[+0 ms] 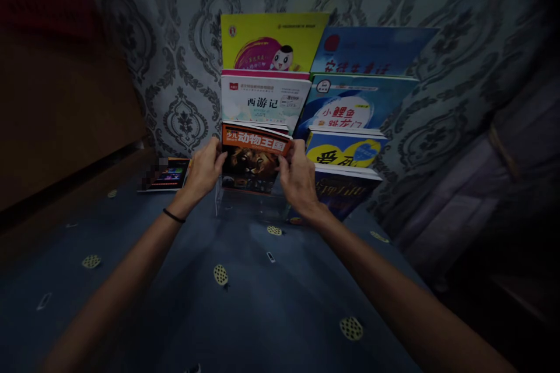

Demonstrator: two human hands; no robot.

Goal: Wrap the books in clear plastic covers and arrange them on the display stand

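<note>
A book with an orange top band and a lion on its dark cover (251, 166) is held upright between both hands. At its left edge, my left hand (205, 168) grips it with thumb and fingers. My right hand (298, 178) closes on its right edge. The book stands at the front left of a clear tiered rack (245, 203). Behind it rise a white book (262, 99) and a yellow-green book (271, 41). To the right, stepped in rows, are two blue books (376, 49), a yellow-and-blue book (345, 148) and a dark blue book (350, 189).
A dark booklet (168, 175) lies flat left of the rack. The surface wears a blue cloth (175, 297) with yellow prints. Patterned wallpaper (175, 70) stands behind, a brown wooden panel (65, 111) at left, and a pale curtain-like cloth (464, 198) at right.
</note>
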